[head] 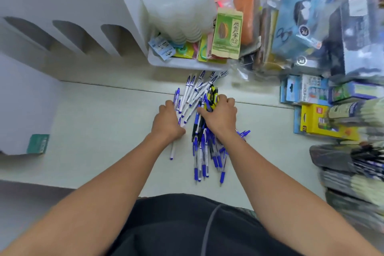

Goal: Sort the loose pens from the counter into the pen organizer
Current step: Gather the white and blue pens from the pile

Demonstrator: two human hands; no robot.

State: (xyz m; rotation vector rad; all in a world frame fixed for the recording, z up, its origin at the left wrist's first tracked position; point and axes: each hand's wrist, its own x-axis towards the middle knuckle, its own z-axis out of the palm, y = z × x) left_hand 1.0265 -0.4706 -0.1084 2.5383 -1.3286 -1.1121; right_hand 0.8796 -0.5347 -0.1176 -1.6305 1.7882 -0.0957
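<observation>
White tray [187,64] of packets beside stacked stationery packs [324,122].

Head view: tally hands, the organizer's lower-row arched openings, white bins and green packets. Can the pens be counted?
Hands: 2 (left hand, right hand)
Arched openings, organizer lower row: 3
White bin: 1
Green packet: 1
Total: 7
Uncounted: pens, an overlapping pile.

Head-worn view, steeply down over the counter [104,131], close.
</observation>
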